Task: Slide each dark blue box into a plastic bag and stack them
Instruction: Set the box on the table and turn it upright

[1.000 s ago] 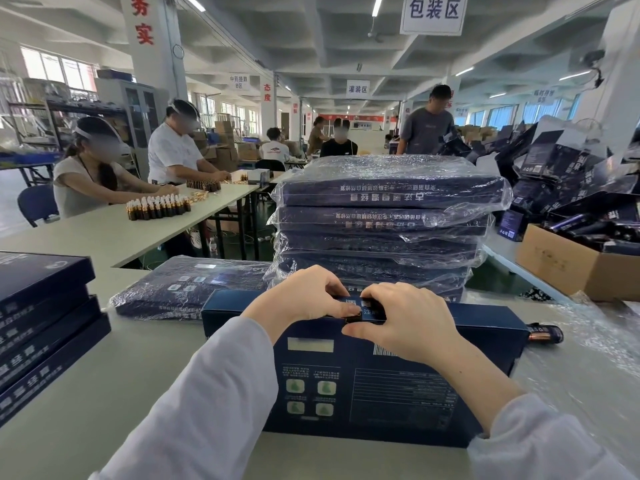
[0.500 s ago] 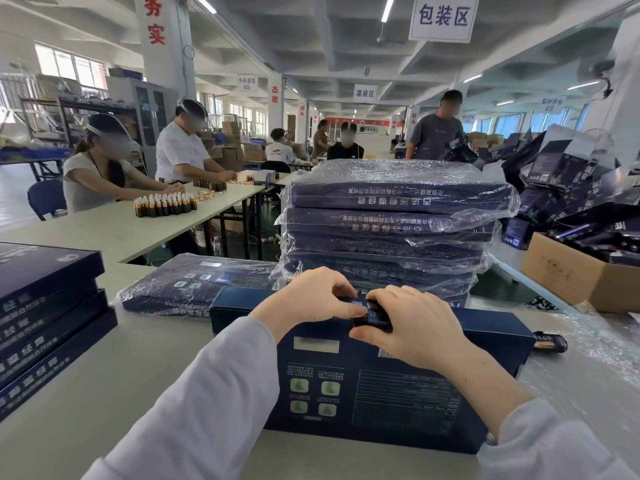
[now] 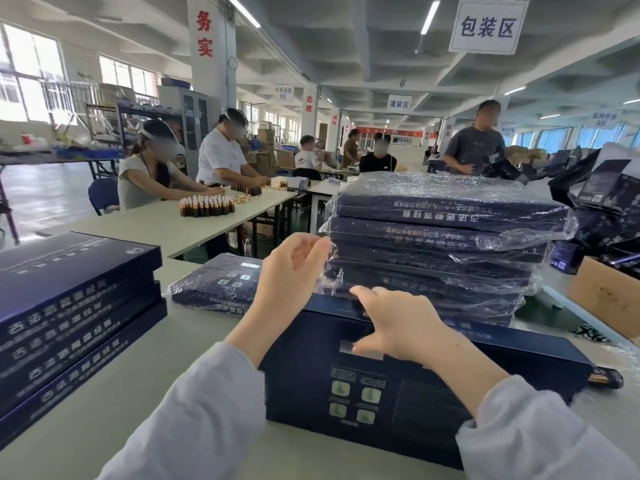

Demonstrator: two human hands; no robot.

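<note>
The dark blue box (image 3: 433, 403) is seen lying flat on the surface (image 3: 104, 420), right up front, bare, its printed face turned up. The right grip (image 3: 405, 329) is laid over the box's far edge — fingers spread and straight, thumb stretched towards a pale label, nothing clasped.

The left grip (image 3: 294, 268) is raised above the box's left end, fingers curled, fingertips brought up against the loose plastic at the near corner of the stack of bagged boxes (image 3: 450, 237). Whether that plastic is actually pinched cannot be told.

The stack is stood just behind the box, several high, each box wrapped in clear plastic. One more bagged box (image 3: 214, 285) is set flat to the left of the stack, beyond the left wrist. At the far left, a pile of bare boxes (image 3: 69, 306) is stacked several high.

A small dark tube (image 3: 606, 377) is spotted just beside the box's right end, and a cardboard carton (image 3: 606, 296) is parked at the right edge. Small bottles (image 3: 206, 206) are lined up on the next table — two people are seated there.
</note>
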